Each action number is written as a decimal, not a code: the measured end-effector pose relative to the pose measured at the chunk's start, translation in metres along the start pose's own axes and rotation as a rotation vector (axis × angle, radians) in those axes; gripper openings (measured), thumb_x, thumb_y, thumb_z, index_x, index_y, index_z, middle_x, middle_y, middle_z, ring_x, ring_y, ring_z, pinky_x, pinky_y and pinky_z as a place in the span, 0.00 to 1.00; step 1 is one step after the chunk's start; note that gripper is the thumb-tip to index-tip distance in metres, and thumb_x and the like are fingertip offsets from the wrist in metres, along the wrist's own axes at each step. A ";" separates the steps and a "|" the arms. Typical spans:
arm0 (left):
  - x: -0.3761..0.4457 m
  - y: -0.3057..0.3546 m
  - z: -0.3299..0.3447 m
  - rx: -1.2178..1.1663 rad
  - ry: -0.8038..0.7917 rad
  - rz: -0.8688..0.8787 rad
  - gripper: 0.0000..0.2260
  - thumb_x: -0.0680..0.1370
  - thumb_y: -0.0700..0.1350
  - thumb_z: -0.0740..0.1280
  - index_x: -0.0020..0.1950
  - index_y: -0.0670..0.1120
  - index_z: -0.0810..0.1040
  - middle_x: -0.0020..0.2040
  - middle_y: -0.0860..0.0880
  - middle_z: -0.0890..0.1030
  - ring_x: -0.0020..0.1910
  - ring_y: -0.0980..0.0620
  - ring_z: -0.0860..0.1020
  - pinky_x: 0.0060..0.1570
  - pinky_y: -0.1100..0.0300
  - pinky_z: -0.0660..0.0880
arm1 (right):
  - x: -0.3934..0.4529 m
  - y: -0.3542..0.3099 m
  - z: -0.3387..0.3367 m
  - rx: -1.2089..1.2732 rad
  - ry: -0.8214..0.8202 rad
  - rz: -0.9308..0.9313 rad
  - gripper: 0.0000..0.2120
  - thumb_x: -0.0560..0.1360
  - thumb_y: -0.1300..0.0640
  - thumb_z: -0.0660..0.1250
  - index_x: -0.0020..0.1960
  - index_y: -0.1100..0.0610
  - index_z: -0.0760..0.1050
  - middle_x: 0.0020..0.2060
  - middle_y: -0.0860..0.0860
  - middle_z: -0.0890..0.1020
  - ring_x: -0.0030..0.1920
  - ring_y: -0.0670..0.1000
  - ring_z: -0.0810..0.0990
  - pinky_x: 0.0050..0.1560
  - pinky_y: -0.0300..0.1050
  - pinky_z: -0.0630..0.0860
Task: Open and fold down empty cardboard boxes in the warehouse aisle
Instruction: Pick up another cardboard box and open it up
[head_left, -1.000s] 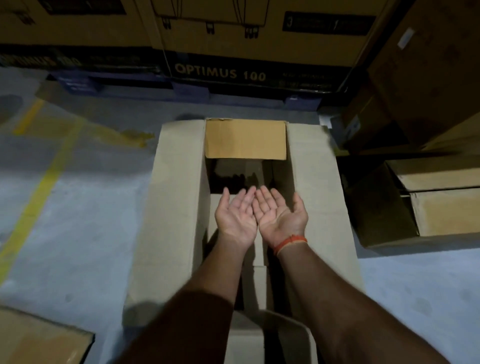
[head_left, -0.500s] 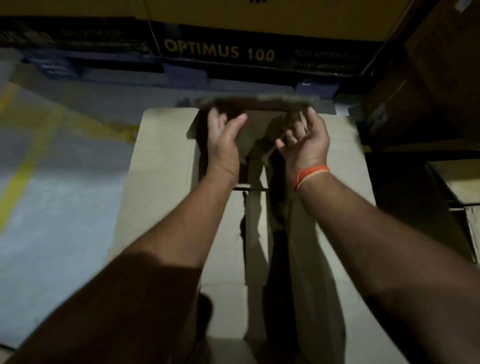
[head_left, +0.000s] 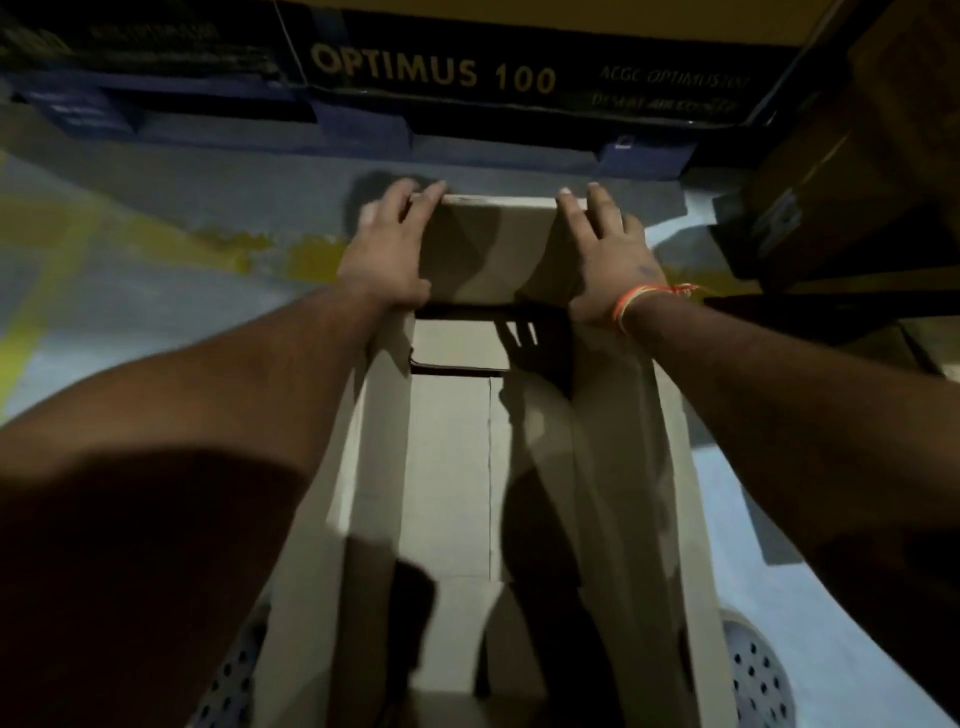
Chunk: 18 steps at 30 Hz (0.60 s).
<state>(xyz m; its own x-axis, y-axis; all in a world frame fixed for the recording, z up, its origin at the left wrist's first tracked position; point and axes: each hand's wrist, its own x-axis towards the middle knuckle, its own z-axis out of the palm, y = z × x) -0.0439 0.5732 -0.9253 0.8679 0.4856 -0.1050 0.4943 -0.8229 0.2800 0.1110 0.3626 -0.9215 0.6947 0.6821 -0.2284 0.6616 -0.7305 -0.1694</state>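
A long open cardboard box stands on the aisle floor below me, its inside bare. Its far end flap is turned outward, away from the opening. My left hand lies palm down on the flap's left edge, fingers curled over the far rim. My right hand, with an orange band at the wrist, presses flat on the flap's right edge. Both forearms reach over the box's side walls.
A dark carton printed "OPTIMUS 100" sits on a blue pallet just beyond the box. Brown cartons are stacked at the right. Yellow floor paint runs at the left. Perforated footwear shows at the bottom right.
Both hands went from cupped over the box opening to the far flap, lifted it, and now press it outward and down. The camera has leaned forward over the box.
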 end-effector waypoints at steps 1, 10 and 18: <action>-0.006 0.000 0.000 -0.030 0.023 -0.015 0.50 0.70 0.40 0.77 0.83 0.58 0.50 0.83 0.49 0.47 0.79 0.37 0.53 0.75 0.44 0.65 | -0.006 0.000 0.001 0.012 0.014 0.009 0.60 0.65 0.60 0.77 0.81 0.41 0.38 0.80 0.49 0.38 0.78 0.64 0.49 0.73 0.63 0.66; -0.205 0.029 0.026 -0.285 -0.012 -0.391 0.39 0.71 0.34 0.66 0.78 0.60 0.66 0.82 0.47 0.51 0.66 0.39 0.76 0.65 0.52 0.75 | -0.185 -0.015 0.044 0.393 -0.028 0.238 0.44 0.70 0.68 0.70 0.79 0.42 0.61 0.81 0.51 0.42 0.73 0.61 0.69 0.71 0.51 0.71; -0.327 0.057 0.022 -0.322 -0.118 -0.454 0.41 0.70 0.28 0.59 0.78 0.61 0.66 0.64 0.49 0.80 0.59 0.44 0.79 0.60 0.54 0.75 | -0.308 -0.023 0.072 0.355 -0.144 0.383 0.32 0.77 0.69 0.62 0.78 0.49 0.63 0.79 0.54 0.56 0.68 0.61 0.74 0.65 0.52 0.74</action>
<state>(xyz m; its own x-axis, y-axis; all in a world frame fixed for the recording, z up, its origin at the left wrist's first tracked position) -0.2980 0.3612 -0.8959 0.5810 0.7182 -0.3830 0.7948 -0.3993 0.4570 -0.1381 0.1667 -0.9163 0.8051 0.3718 -0.4622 0.2153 -0.9092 -0.3564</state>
